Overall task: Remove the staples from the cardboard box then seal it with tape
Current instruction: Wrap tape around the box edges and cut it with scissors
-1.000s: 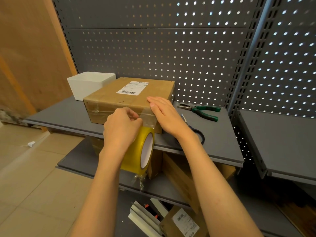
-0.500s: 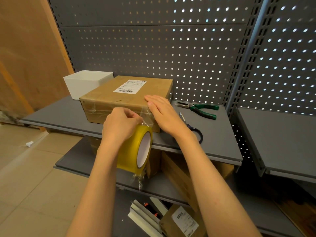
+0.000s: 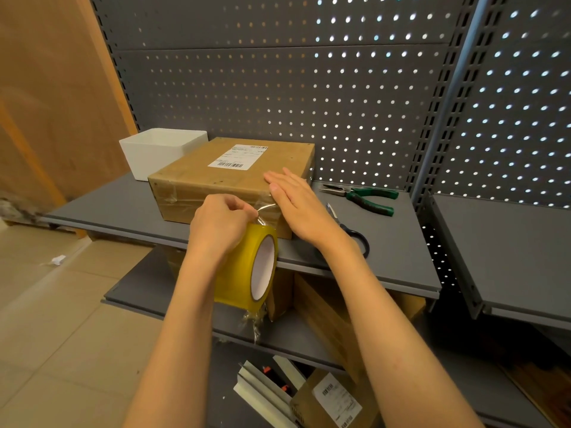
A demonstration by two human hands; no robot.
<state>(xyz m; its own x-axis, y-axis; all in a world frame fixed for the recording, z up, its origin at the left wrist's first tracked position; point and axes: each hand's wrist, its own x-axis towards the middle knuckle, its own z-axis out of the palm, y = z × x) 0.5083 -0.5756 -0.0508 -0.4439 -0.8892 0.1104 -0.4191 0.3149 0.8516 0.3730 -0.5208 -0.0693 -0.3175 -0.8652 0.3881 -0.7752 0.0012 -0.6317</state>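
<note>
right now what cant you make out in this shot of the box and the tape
Head view only:
- Scissors: the right hand and forearm cover most of the blades.
- Shipping label on the cardboard box: print too small to read.
- Staples: none can be made out; too small to tell.
- Clear tape strip: edges hard to trace, partly behind the left hand.
- Tape roll: its left side is hidden by the left hand.

We recorded one grey metal shelf (image 3: 386, 267) fixed against a perforated back panel (image 3: 309, 97). Directly on it lay: a cardboard box (image 3: 216, 180), label up; a white bin (image 3: 154, 152) touching the box's far left side; green-handled pliers (image 3: 367, 197) to the right; black-handled scissors (image 3: 355, 239), partly hidden by a forearm
</note>
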